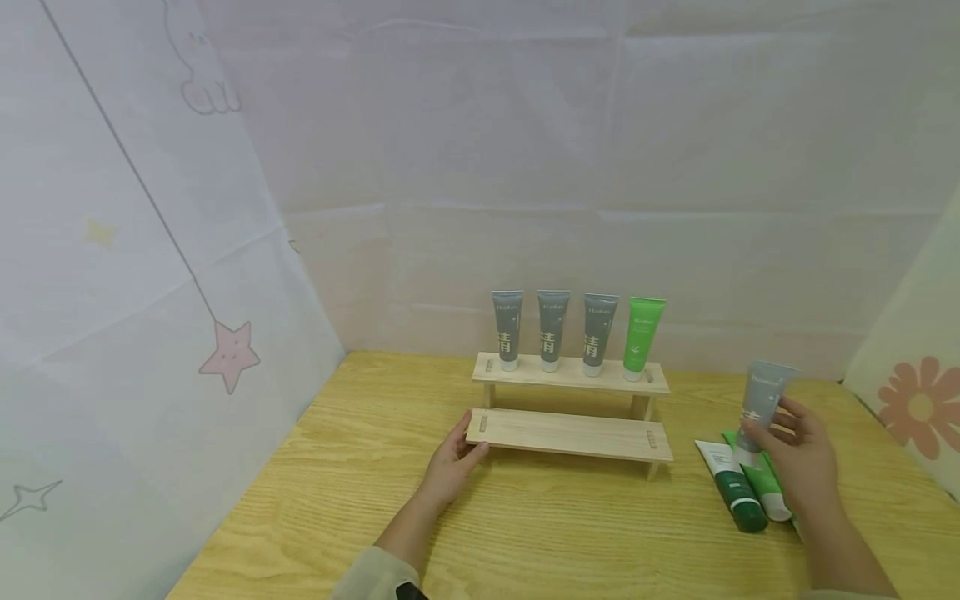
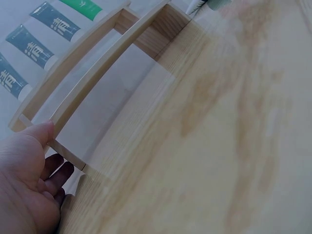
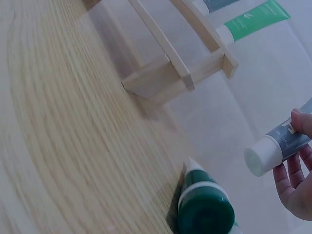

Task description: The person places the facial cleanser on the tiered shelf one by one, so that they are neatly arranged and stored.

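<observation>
A two-tier wooden display rack stands on the table. My left hand grips the left end of its lower tier, thumb at the front edge; in the left wrist view that hand has its other fingers curled by the end support. Three grey squeeze tubes and a green squeeze tube stand cap-down on the upper tier. To the right, my right hand holds another grey tube between thumb and fingers, its white cap pointing down. That tube is above the tubes lying on the table.
Beside the rack's right end lie a white and dark green tube and a bright green tube; part of another shows under my right wrist. A pale printed cloth hangs behind the wood-grain table.
</observation>
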A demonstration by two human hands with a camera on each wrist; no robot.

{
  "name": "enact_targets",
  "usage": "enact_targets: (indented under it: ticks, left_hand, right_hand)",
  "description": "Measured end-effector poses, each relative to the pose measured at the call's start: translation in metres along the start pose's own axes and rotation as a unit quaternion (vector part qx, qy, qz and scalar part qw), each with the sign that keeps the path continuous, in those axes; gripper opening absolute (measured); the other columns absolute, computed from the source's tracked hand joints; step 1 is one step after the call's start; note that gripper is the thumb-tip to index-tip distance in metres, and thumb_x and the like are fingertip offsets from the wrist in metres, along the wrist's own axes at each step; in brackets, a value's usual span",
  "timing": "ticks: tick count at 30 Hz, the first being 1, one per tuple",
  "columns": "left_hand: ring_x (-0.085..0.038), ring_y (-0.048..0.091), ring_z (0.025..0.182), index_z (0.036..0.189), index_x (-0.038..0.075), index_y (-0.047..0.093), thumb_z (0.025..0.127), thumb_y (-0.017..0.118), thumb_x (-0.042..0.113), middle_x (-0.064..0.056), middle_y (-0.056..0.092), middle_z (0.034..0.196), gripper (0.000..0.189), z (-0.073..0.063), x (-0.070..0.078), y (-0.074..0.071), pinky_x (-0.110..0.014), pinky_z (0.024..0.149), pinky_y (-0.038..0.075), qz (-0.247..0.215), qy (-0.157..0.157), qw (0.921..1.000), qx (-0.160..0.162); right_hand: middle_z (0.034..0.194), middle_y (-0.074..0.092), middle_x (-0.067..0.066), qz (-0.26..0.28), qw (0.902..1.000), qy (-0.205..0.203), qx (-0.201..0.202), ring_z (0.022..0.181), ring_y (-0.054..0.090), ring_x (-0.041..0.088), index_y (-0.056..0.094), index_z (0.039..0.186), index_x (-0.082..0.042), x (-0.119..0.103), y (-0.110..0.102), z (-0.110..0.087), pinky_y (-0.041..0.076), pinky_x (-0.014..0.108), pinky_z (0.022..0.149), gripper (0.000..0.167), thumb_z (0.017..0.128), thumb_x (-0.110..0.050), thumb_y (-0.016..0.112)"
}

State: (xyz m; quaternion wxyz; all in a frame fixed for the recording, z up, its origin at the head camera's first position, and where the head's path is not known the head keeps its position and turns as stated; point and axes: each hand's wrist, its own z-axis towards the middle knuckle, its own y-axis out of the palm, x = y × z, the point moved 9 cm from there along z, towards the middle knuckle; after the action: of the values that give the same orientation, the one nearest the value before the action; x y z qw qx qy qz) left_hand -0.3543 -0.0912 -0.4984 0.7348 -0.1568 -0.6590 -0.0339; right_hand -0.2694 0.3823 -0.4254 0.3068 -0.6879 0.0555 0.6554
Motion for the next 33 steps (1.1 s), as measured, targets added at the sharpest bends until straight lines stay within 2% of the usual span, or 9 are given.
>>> enact_targets:
  ticks: [3, 11, 17, 23, 33]
  left_hand:
    - [-0.040, 0.042, 0.138, 0.158, 0.007, 0.012, 0.100, 0.057, 0.028, -0.022, 0.028, 0.158, 0.075, -0.001, 0.001, 0.000, -0.049, 0.110, 0.041, -0.002, 0.007, 1.0000, -0.004]
    - [-0.039, 0.043, 0.137, 0.158, 0.008, 0.014, 0.100, 0.057, 0.028, -0.021, 0.030, 0.158, 0.075, -0.003, 0.000, -0.001, -0.050, 0.111, 0.041, 0.003, -0.001, 1.0000, 0.003]
    - [-0.040, 0.036, 0.142, 0.158, 0.010, 0.016, 0.100, 0.058, 0.028, -0.018, 0.026, 0.160, 0.074, 0.000, 0.001, 0.000, -0.053, 0.113, 0.037, 0.009, 0.000, 0.9999, 0.005]
    - [-0.043, 0.030, 0.144, 0.158, 0.010, 0.017, 0.100, 0.058, 0.030, -0.018, 0.021, 0.162, 0.073, 0.003, 0.003, 0.000, -0.057, 0.113, 0.034, 0.021, 0.003, 0.9998, 0.006]
    - [-0.039, 0.042, 0.138, 0.158, 0.009, 0.015, 0.100, 0.058, 0.025, -0.021, 0.029, 0.158, 0.074, 0.002, 0.005, -0.001, -0.051, 0.111, 0.040, 0.007, 0.007, 0.9999, 0.006]
  right_hand:
    - [0.102, 0.045, -0.029, 0.009, 0.9999, -0.013, 0.000, 0.087, 0.047, -0.013, 0.030, 0.154, -0.019, -0.007, 0.009, -0.003, 0.045, 0.004, 0.068, 0.075, 0.091, -0.033, 0.069]
    - [0.106, 0.046, -0.024, 0.017, 0.9988, -0.039, -0.023, 0.090, 0.049, -0.009, 0.031, 0.153, -0.013, -0.024, 0.036, -0.009, 0.048, 0.006, 0.071, 0.074, 0.092, -0.032, 0.069]
    - [0.110, 0.045, -0.023, 0.006, 0.9970, -0.064, -0.042, 0.094, 0.049, -0.007, 0.029, 0.153, -0.010, -0.035, 0.050, -0.010, 0.047, 0.007, 0.073, 0.076, 0.093, -0.035, 0.067]
    - [0.114, 0.044, -0.019, 0.010, 0.9968, -0.061, -0.051, 0.096, 0.048, -0.003, 0.028, 0.153, -0.010, -0.045, 0.063, -0.014, 0.048, 0.007, 0.075, 0.077, 0.092, -0.037, 0.067]
    - [0.107, 0.050, -0.021, 0.027, 0.9980, -0.034, -0.045, 0.094, 0.050, -0.003, 0.037, 0.150, -0.015, -0.048, 0.084, -0.012, 0.047, 0.010, 0.073, 0.072, 0.090, -0.033, 0.072]
